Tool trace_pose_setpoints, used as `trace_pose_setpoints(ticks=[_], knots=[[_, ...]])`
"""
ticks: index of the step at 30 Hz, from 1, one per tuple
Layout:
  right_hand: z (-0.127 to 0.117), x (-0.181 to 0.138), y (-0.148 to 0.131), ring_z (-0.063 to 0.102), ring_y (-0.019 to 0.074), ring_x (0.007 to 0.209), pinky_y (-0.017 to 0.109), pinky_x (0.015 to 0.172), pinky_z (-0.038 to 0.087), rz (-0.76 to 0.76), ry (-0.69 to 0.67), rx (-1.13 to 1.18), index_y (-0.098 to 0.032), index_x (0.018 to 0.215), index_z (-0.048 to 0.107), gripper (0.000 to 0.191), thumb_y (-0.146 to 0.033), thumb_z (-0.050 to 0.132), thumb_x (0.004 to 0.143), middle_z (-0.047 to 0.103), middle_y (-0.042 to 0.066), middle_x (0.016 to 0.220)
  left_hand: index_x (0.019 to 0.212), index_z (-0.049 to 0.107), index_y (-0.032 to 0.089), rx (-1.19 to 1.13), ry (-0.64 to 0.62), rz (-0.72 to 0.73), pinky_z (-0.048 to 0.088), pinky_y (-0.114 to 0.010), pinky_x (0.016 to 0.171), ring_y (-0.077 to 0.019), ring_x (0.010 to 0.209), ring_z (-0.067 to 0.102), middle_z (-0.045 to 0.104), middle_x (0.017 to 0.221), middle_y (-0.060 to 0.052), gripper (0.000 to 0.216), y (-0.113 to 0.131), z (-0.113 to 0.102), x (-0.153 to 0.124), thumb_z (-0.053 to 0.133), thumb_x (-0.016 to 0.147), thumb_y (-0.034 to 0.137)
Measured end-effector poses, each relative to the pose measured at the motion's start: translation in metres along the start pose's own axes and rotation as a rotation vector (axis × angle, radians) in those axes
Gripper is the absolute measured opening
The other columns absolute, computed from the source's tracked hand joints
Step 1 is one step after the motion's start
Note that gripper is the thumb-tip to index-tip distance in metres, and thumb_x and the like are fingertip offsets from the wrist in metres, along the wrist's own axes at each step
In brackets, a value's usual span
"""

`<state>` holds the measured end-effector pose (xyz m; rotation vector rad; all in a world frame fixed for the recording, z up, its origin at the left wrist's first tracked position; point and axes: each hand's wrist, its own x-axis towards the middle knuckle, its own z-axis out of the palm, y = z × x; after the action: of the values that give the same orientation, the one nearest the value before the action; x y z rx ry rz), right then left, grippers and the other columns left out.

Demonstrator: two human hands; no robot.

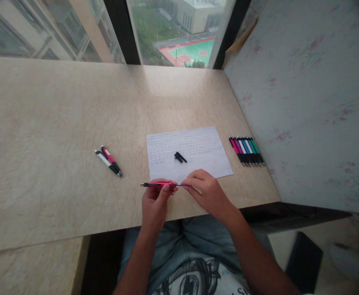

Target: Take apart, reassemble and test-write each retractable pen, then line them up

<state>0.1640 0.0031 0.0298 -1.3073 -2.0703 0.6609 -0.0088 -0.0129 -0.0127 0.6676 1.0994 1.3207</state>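
My left hand (157,200) is closed around the pink barrel of a ballpoint pen (159,184), its black clip end pointing left. From the barrel's right end a thin dark refill (179,185) sticks out. The fingertips of my right hand (205,190) pinch the outer end of that refill. Just beyond my hands lies a sheet of paper (188,141) with rows of handwriting. Small black pen parts (180,157), probably grips, rest on the sheet.
To the left, a white pen (105,162) and a pink pen (110,157) lie side by side. A row of several coloured pens (246,150) lies at the right near the patterned wall (305,102). The stone-look counter (75,110) runs back to the window.
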Motion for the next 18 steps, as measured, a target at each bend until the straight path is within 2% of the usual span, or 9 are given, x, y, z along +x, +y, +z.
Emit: trace_pose_setpoints(ticks=[4,8,11,13,18], knots=[[-0.012,-0.006,0.007,0.062,0.0208,0.086,0.035,0.079,0.05,0.028,0.004,-0.009,-0.022,0.093,0.072,0.017,-0.02,0.055,0.093,0.068,0.007,0.088,0.09,0.067,0.019,-0.141,0.049,-0.058,0.052,-0.022,0.065,-0.0122,0.07,0.068,0.073,0.084,-0.003,0.019,0.001,0.001,0.002,0.077,0.078,0.03],[-0.018,-0.003,0.026,0.064,0.0206,0.082,0.035,0.076,0.051,0.18,0.145,-0.024,-0.022,0.09,0.071,0.014,-0.02,0.057,0.089,0.07,0.006,0.086,0.09,0.066,0.019,-0.212,0.091,-0.085,0.052,-0.021,0.064,-0.0119,0.071,0.069,0.074,0.085,-0.004,0.021,0.003,0.002,0.003,0.078,0.077,0.031],[-0.008,0.016,0.037,0.063,0.0191,0.075,0.031,0.067,0.049,0.271,0.223,-0.044,-0.02,0.087,0.07,0.011,-0.02,0.059,0.085,0.07,0.006,0.082,0.09,0.067,0.019,-0.221,0.071,-0.085,0.051,-0.02,0.064,-0.0112,0.07,0.069,0.074,0.085,-0.004,0.02,0.002,0.001,0.004,0.078,0.076,0.029],[0.002,0.035,0.041,0.063,0.0185,0.074,0.032,0.071,0.048,0.292,0.251,-0.077,-0.019,0.085,0.069,0.01,-0.018,0.059,0.084,0.071,0.006,0.083,0.09,0.067,0.019,-0.228,0.056,-0.086,0.051,-0.02,0.062,-0.011,0.068,0.068,0.074,0.084,-0.005,0.02,0.002,0.001,0.005,0.078,0.077,0.028],[0.021,0.066,0.046,0.063,0.0208,0.078,0.034,0.075,0.047,0.39,0.206,-0.229,-0.018,0.093,0.07,0.014,-0.019,0.059,0.085,0.072,0.008,0.086,0.089,0.066,0.018,-0.211,0.054,-0.081,0.051,-0.021,0.062,-0.0116,0.068,0.067,0.074,0.083,-0.005,0.02,0.004,0.002,0.002,0.077,0.077,0.03]])
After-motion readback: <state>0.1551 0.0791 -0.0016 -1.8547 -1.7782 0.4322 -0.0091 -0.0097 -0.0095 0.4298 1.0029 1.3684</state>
